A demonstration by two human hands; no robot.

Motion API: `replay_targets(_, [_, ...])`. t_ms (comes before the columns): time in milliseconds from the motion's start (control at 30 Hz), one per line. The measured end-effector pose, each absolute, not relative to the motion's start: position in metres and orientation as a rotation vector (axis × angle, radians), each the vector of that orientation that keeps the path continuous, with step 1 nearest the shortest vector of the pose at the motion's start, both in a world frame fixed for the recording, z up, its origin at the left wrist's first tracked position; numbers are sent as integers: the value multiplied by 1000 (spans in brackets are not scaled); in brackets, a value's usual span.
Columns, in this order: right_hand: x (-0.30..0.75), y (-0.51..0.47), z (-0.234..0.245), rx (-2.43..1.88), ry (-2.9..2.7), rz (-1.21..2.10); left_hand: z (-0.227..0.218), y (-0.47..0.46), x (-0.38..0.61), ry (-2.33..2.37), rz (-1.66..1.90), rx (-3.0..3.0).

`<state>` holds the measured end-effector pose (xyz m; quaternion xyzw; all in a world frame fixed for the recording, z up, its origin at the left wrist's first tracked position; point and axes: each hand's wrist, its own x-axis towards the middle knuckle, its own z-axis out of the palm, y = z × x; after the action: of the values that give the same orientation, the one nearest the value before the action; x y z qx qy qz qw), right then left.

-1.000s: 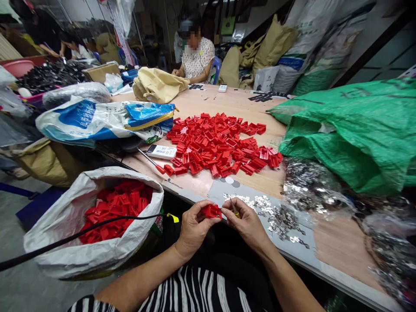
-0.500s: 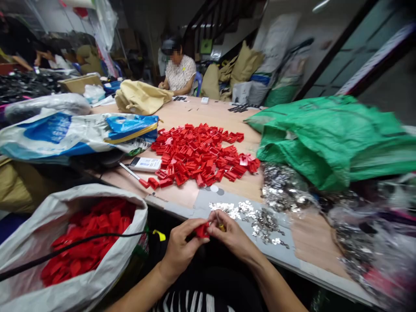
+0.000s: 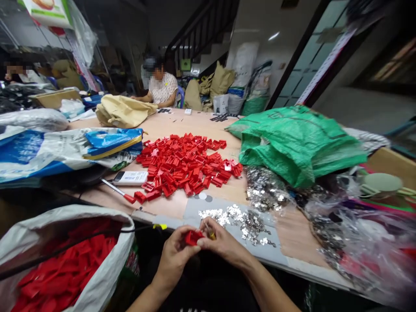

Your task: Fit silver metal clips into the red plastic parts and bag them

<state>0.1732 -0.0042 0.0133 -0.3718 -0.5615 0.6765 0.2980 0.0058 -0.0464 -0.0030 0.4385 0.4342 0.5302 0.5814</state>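
Observation:
My left hand (image 3: 173,255) pinches a small red plastic part (image 3: 192,237) just off the near table edge. Touching that part from the right is my right hand (image 3: 224,245), its fingers closed round a thin tool with a yellow handle (image 3: 211,235). Small shiny metal pieces (image 3: 240,219) lie scattered on a grey mat right beyond my hands. Farther out, a big heap of the same red parts (image 3: 185,162) covers the middle of the wooden table (image 3: 198,123). At my lower left stands a white sack (image 3: 61,264) full of red parts.
A green woven bag (image 3: 292,143) lies at the right, with clear bags of metal pieces (image 3: 344,225) near it. At the left lie a blue-and-white sack (image 3: 58,147), a red-handled screwdriver (image 3: 118,191) and a white remote-like device (image 3: 130,177). A seated person (image 3: 159,86) works at the far end.
The camera has swung up and to the right, so everything has slid left and down in view. My hands stay together on the red part and tool.

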Motion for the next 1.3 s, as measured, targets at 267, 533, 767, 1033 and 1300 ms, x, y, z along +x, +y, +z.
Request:
replay_targets(267, [181, -4, -2, -1271, -1905, 1241, -23, -25, -8, 1220, 1188, 1312])
replay_targets(533, [179, -6, -12, -1371, -2090, 970, -26, -11, -11, 1267, 1063, 1762])
replay_targets(767, [181, -3, -7, -1310, -2137, 985, -28, -8, -13, 1212, 996, 1803])
replay_targets(1033, [180, -1, -8, -1342, -2184, 960, -32, -8, -14, 1190, 1035, 1822])
replay_targets(1300, [174, 6, 4, -1465, -2181, 1061, -39, -9, -14, 1203, 1037, 1838])
